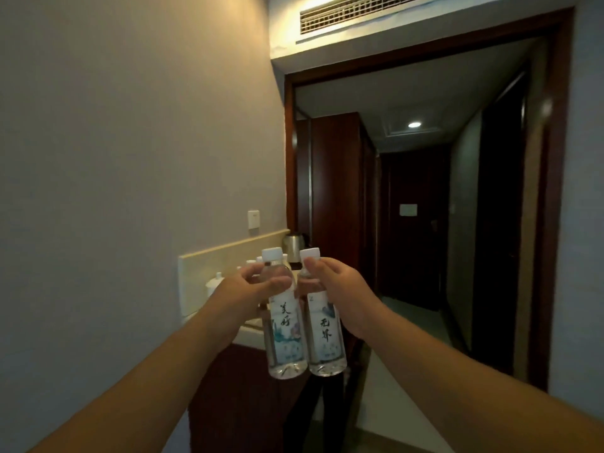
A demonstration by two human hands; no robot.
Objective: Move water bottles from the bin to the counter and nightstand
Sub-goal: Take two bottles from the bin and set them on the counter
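Observation:
My left hand [251, 289] grips a clear water bottle [284, 335] by its shoulder; the bottle has a white cap and a printed label. My right hand [333, 289] holds a second, matching water bottle [327, 338] near its neck. Both bottles hang upright, side by side and almost touching, in front of me. Behind them lies the pale counter [251, 331] against the left wall, mostly hidden by my left hand and the bottles. No bin and no nightstand are in view.
A steel kettle [295, 245] stands at the counter's far end, with white cups [215, 284] and small white-capped items beside it. A dark cabinet [248, 403] sits under the counter. A wood-framed doorway [552, 191] opens onto a dim corridor with a closed door.

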